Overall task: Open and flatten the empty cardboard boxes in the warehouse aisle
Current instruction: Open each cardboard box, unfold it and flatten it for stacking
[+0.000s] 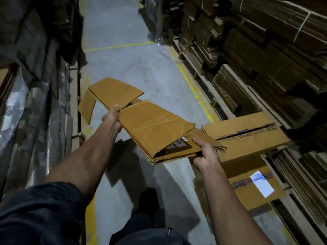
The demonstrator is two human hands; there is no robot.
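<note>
A flattened brown cardboard box [150, 126] hangs in the air over the aisle floor, held between both hands. Its flaps spread out at the far left end. My left hand [112, 116] grips its far edge near the middle, thumb on top. My right hand [203, 152] grips the near right corner, where a printed label shows inside the fold. Two more cardboard boxes stand at the right: a taped one [247, 137] just beyond my right hand, and one with a white label [256, 188] below it.
Tall stacks of bundled flat cardboard [265, 50] line the right side. Wrapped goods and sheets [35, 85] line the left. The grey concrete floor [123, 50] with yellow lines runs ahead. My dark trousers and shoe [146, 200] show below.
</note>
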